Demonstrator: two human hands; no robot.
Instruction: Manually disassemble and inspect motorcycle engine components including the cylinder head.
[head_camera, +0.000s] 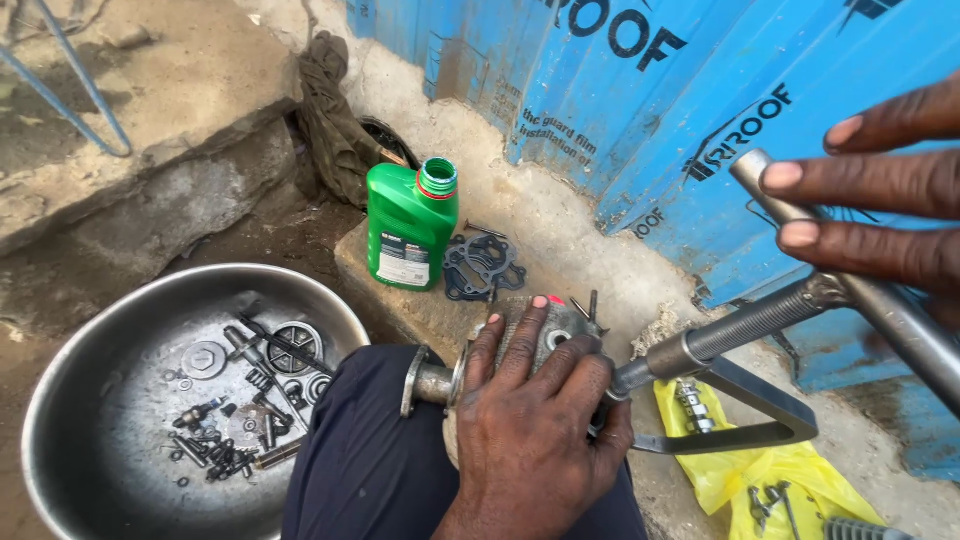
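1. Head view: the left hand (530, 420) is pressed down over a ribbed metal part (545, 325) resting on the person's knee, fingers curled across its top, grasping it firmly.
2. A clamp tool with a threaded screw (760, 320) bears into that part from the right; its triangular frame (745, 410) hangs just below the screw.
3. The right hand (880, 200) sits at the tool's long crossbar handle (860, 280), fingers spread flat and released; they touch or hover on the bar, not wrapped around it.
4. So the part lies under the left palm, and the screw's tip meets it just beside the left fingertips.
5. Risk, as I judge it: with the right hand open, the bar could slip or swing, and the screw could skid off the part toward those fingers.
6. The knee is an unsteady seat; a tilt could drop the part.
7. Nearby: a steel bowl (60, 400) of bolts and springs, a green oil bottle (410, 225) uncapped, dark gaskets (485, 265), a yellow bag (760, 475).
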